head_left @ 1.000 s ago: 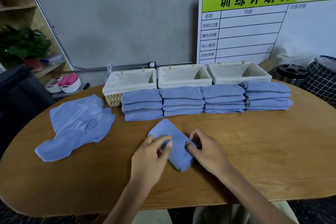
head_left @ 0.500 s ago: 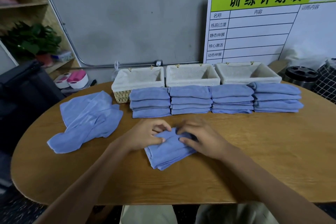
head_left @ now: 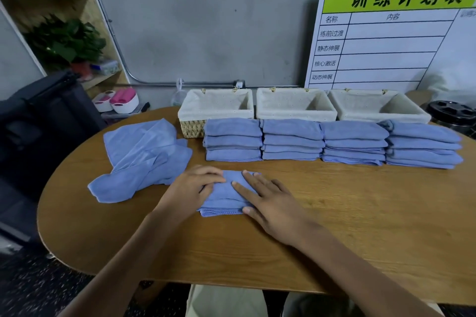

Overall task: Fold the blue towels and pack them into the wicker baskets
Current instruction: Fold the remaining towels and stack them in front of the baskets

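We have a folded blue towel [head_left: 226, 197] lying flat on the wooden table [head_left: 360, 226], near its front edge and a little left of centre. Our left hand [head_left: 190, 188] rests on the towel's left side, fingers loosely curled over the upper left edge; whether they pinch the cloth we cannot tell. Our right hand [head_left: 270, 201] lies flat on the towel's right side, fingers straight and slightly spread, with the thumb at the near hem.

Behind the towel, four stacks of folded towels stand in a row, touching side by side: the first stack [head_left: 233, 139], the second stack [head_left: 292, 139], the third stack [head_left: 354, 143] and the fourth stack [head_left: 422, 145].

Just behind them we see three wicker baskets with pale cloth liners: the left basket [head_left: 192, 127], the middle basket [head_left: 296, 113] and the right basket [head_left: 381, 117].

To the left of our hands a heap of unfolded towels [head_left: 144, 159] lies on the table. A white chart board [head_left: 394, 33] with a green header leans against the wall at the right.
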{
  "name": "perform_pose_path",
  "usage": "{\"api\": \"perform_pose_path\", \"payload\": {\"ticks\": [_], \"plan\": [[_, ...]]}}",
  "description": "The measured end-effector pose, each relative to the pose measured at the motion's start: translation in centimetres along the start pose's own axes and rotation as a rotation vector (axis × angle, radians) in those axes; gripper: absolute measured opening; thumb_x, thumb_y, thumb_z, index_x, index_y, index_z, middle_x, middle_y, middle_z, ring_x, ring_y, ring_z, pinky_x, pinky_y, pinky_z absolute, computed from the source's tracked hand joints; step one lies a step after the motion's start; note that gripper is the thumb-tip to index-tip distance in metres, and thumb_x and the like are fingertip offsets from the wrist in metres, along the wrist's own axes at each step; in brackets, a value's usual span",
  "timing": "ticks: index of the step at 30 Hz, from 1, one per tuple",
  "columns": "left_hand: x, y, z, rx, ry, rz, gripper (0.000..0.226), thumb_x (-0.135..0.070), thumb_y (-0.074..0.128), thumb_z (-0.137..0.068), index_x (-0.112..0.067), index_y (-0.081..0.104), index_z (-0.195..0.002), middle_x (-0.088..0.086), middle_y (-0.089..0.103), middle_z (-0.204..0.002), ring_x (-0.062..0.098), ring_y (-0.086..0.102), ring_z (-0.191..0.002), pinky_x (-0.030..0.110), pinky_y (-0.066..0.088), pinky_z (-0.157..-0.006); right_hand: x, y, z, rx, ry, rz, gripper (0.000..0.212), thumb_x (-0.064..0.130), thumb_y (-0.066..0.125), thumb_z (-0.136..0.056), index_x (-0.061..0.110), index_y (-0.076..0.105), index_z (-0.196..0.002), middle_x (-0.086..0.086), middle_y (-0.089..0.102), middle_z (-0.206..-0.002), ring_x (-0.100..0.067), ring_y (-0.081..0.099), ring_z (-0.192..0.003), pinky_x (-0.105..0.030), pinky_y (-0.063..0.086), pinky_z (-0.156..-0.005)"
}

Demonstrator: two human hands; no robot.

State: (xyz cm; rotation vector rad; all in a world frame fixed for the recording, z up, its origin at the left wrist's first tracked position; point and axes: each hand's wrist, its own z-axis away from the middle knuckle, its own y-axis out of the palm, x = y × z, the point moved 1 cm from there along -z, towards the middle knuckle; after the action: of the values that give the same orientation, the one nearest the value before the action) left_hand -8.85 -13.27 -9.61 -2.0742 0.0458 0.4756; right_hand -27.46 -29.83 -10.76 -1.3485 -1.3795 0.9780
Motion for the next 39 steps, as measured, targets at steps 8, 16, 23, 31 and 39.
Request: {"api": "perform_pose_path", "payload": {"ticks": [8,16,23,31,39], "plan": [[5.9,-2.5,-1.8,-0.013,-0.074,-0.025,0.024,-0.008,0.068,-0.093,-0.022,0.078,-0.109,-0.008,0.070,-0.120,0.008,0.060,-0.113,0.028,0.049,-0.098,2.0,1.7,-6.9,-0.103,-0.106,-0.022,0.055,0.018,0.069,-0.092,0.026,0.050,-0.144,0.002,0.049,-0.151,-0.022,0.046,-0.138,-0.045,0.045,-0.106],[16.7,-5.7,3.4,-0.047,-0.436,-0.227,0.029,-0.021,0.055,-0.102,-0.016,0.068,-0.128,0.003,0.062,-0.137,0.025,0.056,-0.128,0.039,0.043,-0.103,3.6,2.2,-10.7,0.097,-0.119,-0.006,0.065,0.057,0.035,-0.102,0.027,0.018,-0.158,0.003,0.013,-0.166,-0.018,0.009,-0.153,-0.042,0.012,-0.123],[18.2,-6.7,5.0,-0.142,-0.508,-0.325,0.028,-0.018,0.058,-0.100,-0.015,0.070,-0.125,0.006,0.065,-0.132,0.027,0.058,-0.124,0.045,0.048,-0.096,5.2,1.8,-13.1,0.172,-0.169,0.080,0.071,0.061,0.022,-0.102,0.023,0.007,-0.160,-0.002,0.004,-0.167,-0.020,0.001,-0.154,-0.040,0.006,-0.124],[18.0,-6.6,4.8,-0.146,-0.532,-0.350,0.028,-0.021,0.058,-0.100,-0.015,0.070,-0.124,0.003,0.065,-0.133,0.026,0.059,-0.122,0.045,0.050,-0.091,6.5,1.9,-15.8,0.201,-0.165,0.090,0.069,0.056,0.026,-0.104,0.017,0.012,-0.159,-0.007,0.007,-0.167,-0.025,0.005,-0.153,-0.042,0.011,-0.124],[18.0,-6.6,4.9,-0.178,-0.464,-0.392,0.022,-0.017,0.062,-0.097,-0.015,0.075,-0.115,0.007,0.070,-0.125,0.030,0.064,-0.114,0.047,0.054,-0.084,8.0,2.9,-16.6,0.170,-0.174,0.110,0.070,0.057,0.029,-0.103,0.014,0.018,-0.157,-0.008,0.011,-0.166,-0.029,0.008,-0.153,-0.046,0.019,-0.122]]}}
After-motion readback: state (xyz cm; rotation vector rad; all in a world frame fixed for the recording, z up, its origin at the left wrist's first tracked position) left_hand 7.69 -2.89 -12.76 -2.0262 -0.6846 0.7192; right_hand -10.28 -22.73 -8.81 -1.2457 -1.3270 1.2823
